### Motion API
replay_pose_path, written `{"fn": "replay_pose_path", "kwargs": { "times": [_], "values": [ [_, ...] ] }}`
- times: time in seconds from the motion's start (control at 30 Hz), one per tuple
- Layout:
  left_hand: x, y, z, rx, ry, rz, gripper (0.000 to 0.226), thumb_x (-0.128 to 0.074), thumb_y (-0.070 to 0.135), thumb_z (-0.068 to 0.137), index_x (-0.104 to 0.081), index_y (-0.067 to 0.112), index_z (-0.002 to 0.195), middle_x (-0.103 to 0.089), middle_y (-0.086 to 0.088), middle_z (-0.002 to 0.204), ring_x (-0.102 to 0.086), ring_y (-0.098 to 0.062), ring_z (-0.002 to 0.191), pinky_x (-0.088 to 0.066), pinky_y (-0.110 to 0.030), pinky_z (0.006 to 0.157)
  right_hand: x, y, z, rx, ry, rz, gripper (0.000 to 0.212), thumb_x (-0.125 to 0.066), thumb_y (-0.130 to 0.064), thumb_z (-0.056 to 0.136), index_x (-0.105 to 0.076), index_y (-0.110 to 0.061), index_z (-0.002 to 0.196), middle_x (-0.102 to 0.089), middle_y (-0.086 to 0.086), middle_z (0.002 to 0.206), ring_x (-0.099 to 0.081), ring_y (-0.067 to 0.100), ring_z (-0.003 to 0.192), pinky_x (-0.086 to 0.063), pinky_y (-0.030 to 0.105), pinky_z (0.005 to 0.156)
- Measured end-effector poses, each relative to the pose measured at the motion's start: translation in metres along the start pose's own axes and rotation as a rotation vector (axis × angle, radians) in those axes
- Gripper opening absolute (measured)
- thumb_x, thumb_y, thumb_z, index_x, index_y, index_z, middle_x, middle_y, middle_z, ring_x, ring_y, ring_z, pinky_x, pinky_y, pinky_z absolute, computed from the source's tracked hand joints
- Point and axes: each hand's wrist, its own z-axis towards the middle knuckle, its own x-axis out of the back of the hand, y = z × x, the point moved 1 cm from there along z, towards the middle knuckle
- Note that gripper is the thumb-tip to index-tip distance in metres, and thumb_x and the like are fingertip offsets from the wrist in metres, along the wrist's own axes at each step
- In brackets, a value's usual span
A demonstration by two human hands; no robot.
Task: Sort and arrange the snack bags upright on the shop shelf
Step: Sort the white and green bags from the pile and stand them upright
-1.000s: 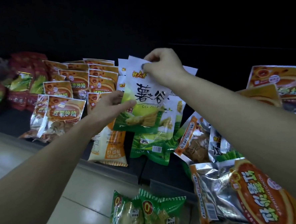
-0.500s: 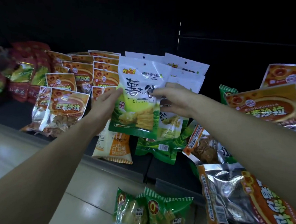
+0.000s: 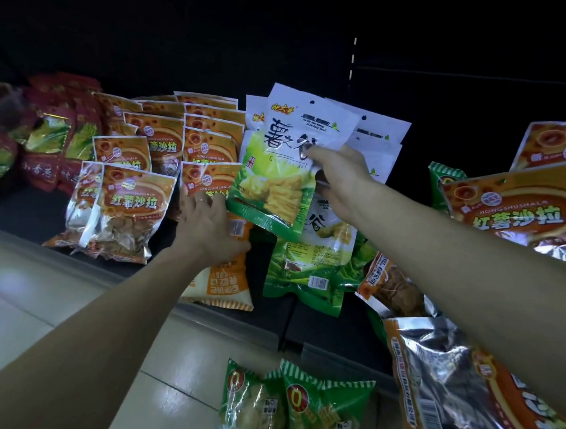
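Dark shelf [image 3: 215, 318] is crowding up: her right hand [image 3: 339, 174] is pinching the white-green bag [image 3: 272, 168] above its row, left hand [image 3: 206, 232] spread and pressing the orange bags [image 3: 204, 146], which may topple.

On the shelf [image 3: 274, 317], rows of upright bags [image 3: 167, 138] stand at the left, a tilted bag [image 3: 282, 168] lies between the left hand [image 3: 209, 228] and right hand [image 3: 339, 174], flat bags [image 3: 314, 265] lie beneath it, and more bags [image 3: 520, 213] lean at the right.
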Motion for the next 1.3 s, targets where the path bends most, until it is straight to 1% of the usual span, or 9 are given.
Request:
{"fn": "replay_pose_path", "kwargs": {
  "times": [0.07, 0.17, 0.33, 0.47, 0.57, 0.8, 1.07, 1.2, 1.3],
  "values": [
    [0.008, -0.007, 0.005, 0.049, -0.005, 0.04, 0.095, -0.082, 0.058, 0.07, -0.033, 0.008, 0.135, -0.026, -0.023, 0.15, -0.018, -0.042, 0.143, -0.038, -0.058, 0.11, -0.005, 0.001, -0.001, -0.015, -0.029, 0.039, 0.024, -0.075, -0.019, 0.089, -0.053, -0.01, 0.093, -0.056, 0.008, 0.081, -0.052, 0.027, 0.081, -0.054, 0.047, 0.079],
    [0.016, -0.024, 0.01, 0.127, 0.034, 0.112, 0.095, -0.076, 0.063, 0.074, -0.032, 0.007, 0.137, -0.029, -0.022, 0.147, -0.022, -0.041, 0.141, -0.038, -0.061, 0.108, -0.017, 0.01, -0.002, -0.061, -0.069, 0.025, 0.026, -0.077, -0.017, 0.088, -0.052, -0.009, 0.087, -0.058, 0.011, 0.079, -0.056, 0.03, 0.084, -0.053, 0.057, 0.095],
    [0.011, -0.037, 0.012, 0.141, 0.105, 0.161, 0.101, -0.066, 0.07, 0.08, -0.023, 0.012, 0.151, -0.02, -0.021, 0.16, -0.009, -0.038, 0.153, -0.011, -0.065, 0.119, -0.04, 0.031, -0.002, -0.051, -0.09, -0.088, 0.024, -0.075, -0.022, 0.086, -0.053, -0.011, 0.086, -0.056, 0.014, 0.092, -0.058, 0.033, 0.091, -0.052, 0.059, 0.098],
    [0.015, -0.027, 0.01, -0.033, 0.27, 0.261, 0.087, -0.077, 0.038, 0.083, -0.025, 0.011, 0.148, -0.032, -0.022, 0.151, -0.027, -0.043, 0.142, -0.025, -0.058, 0.116, -0.041, 0.038, 0.005, -0.043, -0.029, -0.123, 0.028, -0.071, -0.021, 0.09, -0.046, -0.009, 0.088, -0.051, 0.013, 0.095, -0.052, 0.027, 0.084, -0.044, 0.033, 0.072],
    [0.011, -0.019, 0.011, -0.078, 0.183, 0.174, 0.099, -0.084, 0.03, 0.072, -0.027, 0.011, 0.149, -0.035, -0.021, 0.147, -0.033, -0.042, 0.135, -0.032, -0.053, 0.11, -0.034, 0.041, 0.01, -0.012, 0.042, -0.148, 0.031, -0.069, -0.019, 0.093, -0.041, -0.011, 0.083, -0.048, 0.01, 0.09, -0.046, 0.023, 0.076, -0.034, 0.031, 0.06],
    [0.001, -0.002, 0.015, 0.042, 0.084, -0.181, 0.125, -0.087, 0.052, 0.067, -0.01, 0.017, 0.158, -0.029, -0.017, 0.158, -0.014, -0.041, 0.15, -0.017, -0.06, 0.12, -0.031, 0.048, 0.003, 0.085, -0.137, -0.379, 0.035, -0.071, -0.032, 0.094, -0.041, -0.015, 0.086, -0.052, 0.0, 0.095, -0.055, 0.023, 0.109, -0.043, 0.04, 0.087],
    [-0.007, 0.023, 0.01, -0.14, 0.296, -0.202, 0.137, -0.092, 0.046, 0.061, -0.007, 0.006, 0.16, -0.034, -0.018, 0.155, -0.034, -0.04, 0.138, -0.028, -0.052, 0.116, -0.008, 0.049, 0.002, 0.147, -0.192, -0.778, 0.049, -0.068, -0.056, 0.09, -0.046, -0.013, 0.094, -0.042, -0.001, 0.068, -0.041, 0.011, 0.053, -0.033, 0.027, 0.05],
    [-0.01, 0.029, 0.016, -0.063, 0.142, -0.607, 0.099, -0.085, 0.044, 0.072, -0.025, 0.016, 0.146, -0.06, -0.002, 0.125, -0.059, -0.022, 0.114, -0.052, -0.038, 0.098, 0.004, 0.042, -0.002, 0.139, -0.198, -0.805, 0.042, -0.072, -0.035, 0.092, -0.045, -0.005, 0.105, -0.045, 0.002, 0.073, -0.04, 0.012, 0.051, -0.032, 0.023, 0.041],
    [-0.008, 0.033, 0.016, 0.015, 0.107, -0.723, 0.059, -0.082, 0.017, 0.083, -0.04, 0.016, 0.125, -0.06, 0.011, 0.1, -0.059, -0.006, 0.087, -0.046, -0.014, 0.066, 0.01, 0.041, -0.006, 0.204, -0.171, -0.955, 0.043, -0.07, -0.021, 0.09, -0.045, -0.003, 0.119, -0.05, 0.004, 0.085, -0.048, 0.018, 0.061, -0.038, 0.031, 0.047]
  ]
}}
